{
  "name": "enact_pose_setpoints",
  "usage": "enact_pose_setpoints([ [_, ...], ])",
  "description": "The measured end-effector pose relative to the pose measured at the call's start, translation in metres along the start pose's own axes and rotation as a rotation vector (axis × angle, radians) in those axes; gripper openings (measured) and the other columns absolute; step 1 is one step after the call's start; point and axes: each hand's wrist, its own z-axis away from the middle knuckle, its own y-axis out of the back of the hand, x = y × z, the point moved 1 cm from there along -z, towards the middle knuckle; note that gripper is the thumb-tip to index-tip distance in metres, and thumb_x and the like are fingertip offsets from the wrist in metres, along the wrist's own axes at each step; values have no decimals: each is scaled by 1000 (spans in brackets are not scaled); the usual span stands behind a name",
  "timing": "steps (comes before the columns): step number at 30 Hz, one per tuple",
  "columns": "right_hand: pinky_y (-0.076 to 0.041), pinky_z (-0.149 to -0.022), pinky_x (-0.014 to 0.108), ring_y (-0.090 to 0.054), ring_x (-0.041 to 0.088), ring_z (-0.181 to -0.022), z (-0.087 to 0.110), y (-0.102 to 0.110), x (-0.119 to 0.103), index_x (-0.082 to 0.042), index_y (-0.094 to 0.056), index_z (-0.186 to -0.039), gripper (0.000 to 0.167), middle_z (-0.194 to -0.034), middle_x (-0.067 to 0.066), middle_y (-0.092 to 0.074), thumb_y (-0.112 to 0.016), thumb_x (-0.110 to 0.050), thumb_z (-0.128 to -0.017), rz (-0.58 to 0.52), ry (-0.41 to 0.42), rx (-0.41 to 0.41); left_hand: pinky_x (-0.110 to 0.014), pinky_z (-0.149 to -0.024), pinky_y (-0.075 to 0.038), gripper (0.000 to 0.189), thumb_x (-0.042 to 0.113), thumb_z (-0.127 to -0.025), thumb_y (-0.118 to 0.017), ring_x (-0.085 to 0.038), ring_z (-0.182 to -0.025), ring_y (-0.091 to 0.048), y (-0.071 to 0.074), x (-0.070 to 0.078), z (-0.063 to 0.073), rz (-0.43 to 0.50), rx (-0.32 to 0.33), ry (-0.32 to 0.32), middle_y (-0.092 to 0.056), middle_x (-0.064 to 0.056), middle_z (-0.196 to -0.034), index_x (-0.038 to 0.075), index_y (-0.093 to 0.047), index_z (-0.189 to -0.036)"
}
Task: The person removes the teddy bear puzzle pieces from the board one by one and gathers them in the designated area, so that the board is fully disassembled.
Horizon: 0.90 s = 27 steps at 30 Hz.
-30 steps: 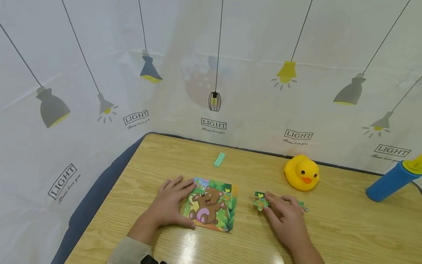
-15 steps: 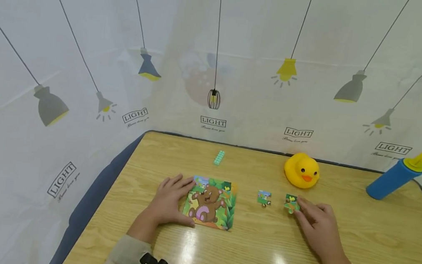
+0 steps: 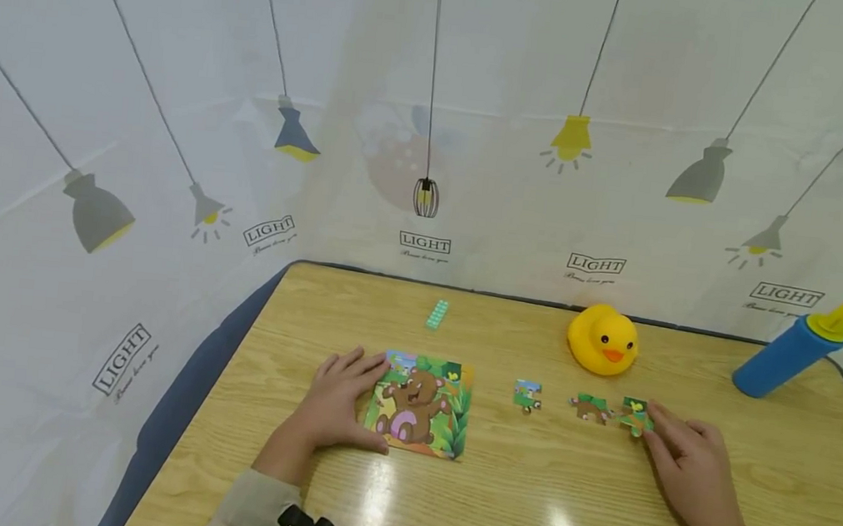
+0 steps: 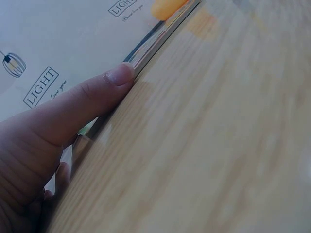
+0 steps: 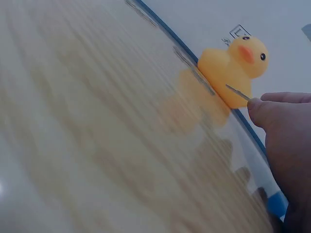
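On the counter (image 3: 483,502), I see the left hand (image 3: 334,406) resting with loose fingers beside the bear board (image 3: 419,409), which lies at three o'clock from this hand; the thumb touches the lower edge of it. The right hand (image 3: 697,471) is pinching a puzzle piece (image 3: 633,411) between thumb and fingers, and this piece is at ten o'clock from that hand. Just beside it, at nine o'clock, lies a brown piece (image 3: 592,409); whether the two touch, I cannot tell. Farther on at nine o'clock, between brown piece and bear board, lies a blue-green piece (image 3: 528,394), apart from both hands. The yellow duck (image 3: 603,341) sits at eleven o'clock from the pinched piece, and the blue pump (image 3: 777,361) stands tilted at one o'clock from the right hand
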Motion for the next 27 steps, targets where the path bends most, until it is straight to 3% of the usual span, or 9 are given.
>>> enact_pose_setpoints([
  [7,-41,-87,60,-50,45,-111,4,6,14,0,-65,-144,44,-131,28,-70,-72,-1,-101,7,-56,-26,-68,-126,-8,133,77,-61,-91,-39,-161,-19,-2,-3,0,-10,3,2,-34,-1,-173,16,-40,-167],
  [13,-42,-87,65,-50,46,-111,5,7,16,-1,-66,-145,43,-121,27,-73,-72,-4,-102,33,-88,-78,-67,-127,-7,133,78,-61,-90,-38,-162,-18,-4,-5,-1,-6,2,2,-32,0,-174,17,-39,-167],
  [21,-42,-85,67,-50,49,-109,3,7,20,1,-64,-145,44,-126,31,-70,-71,-3,-101,58,-130,-103,-68,-126,-8,133,78,-61,-90,-38,-161,-19,-4,-4,0,-3,6,3,-33,0,-173,16,-40,-167],
  [27,-39,-92,68,-50,53,-112,2,6,21,3,-62,-146,45,-135,31,-66,-70,-1,-101,34,-103,-84,-67,-126,-8,132,77,-61,-91,-38,-161,-18,-3,-3,0,-2,5,1,-33,0,-173,16,-40,-167],
])
